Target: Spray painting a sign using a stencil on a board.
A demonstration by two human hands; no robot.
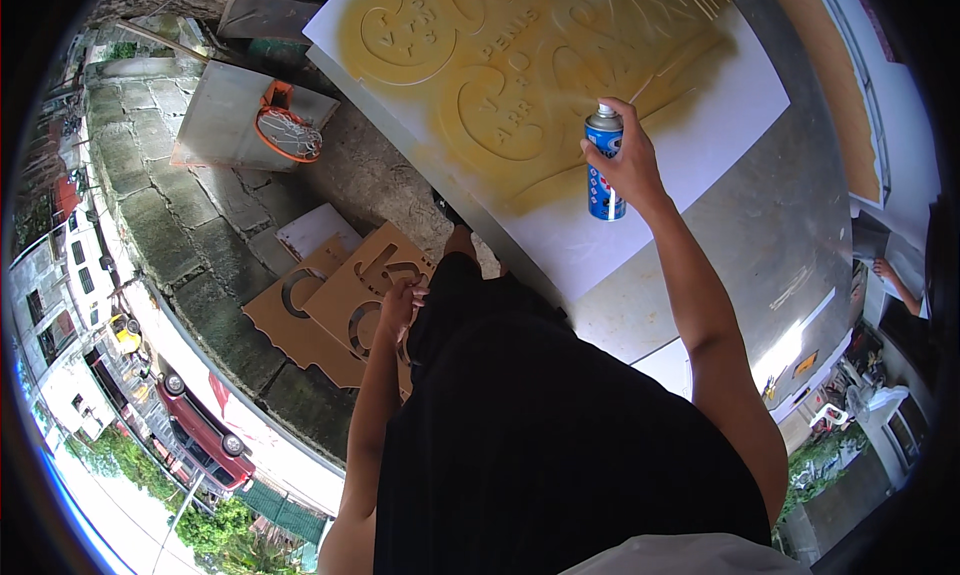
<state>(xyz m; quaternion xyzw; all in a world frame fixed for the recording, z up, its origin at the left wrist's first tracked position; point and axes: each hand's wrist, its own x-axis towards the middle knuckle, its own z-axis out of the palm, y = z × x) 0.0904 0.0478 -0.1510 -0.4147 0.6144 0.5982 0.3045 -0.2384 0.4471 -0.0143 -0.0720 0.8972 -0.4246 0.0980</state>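
My right hand (630, 160) grips a blue spray can (604, 200) upright in view, with my index finger at its nozzle, over a large white sheet (700, 175) on a metal table (750, 255). Raised or cut lettering and curly shapes on the sheet (490, 95) are covered in mustard-yellow paint, with white margins around them. My left hand (403, 305) hangs by my dark-clothed body, fingers loosely bent and apart, with nothing visible in it, in front of cut-out cardboard pieces (340, 275) lying lower down.
A backboard with an orange hoop (285, 135) lies left of the table on rough paving (160, 195). A board (820, 85) stands at the far right. A co-worker's arm (895, 285) shows at the right edge. A red vehicle (205, 435) is at the lower left.
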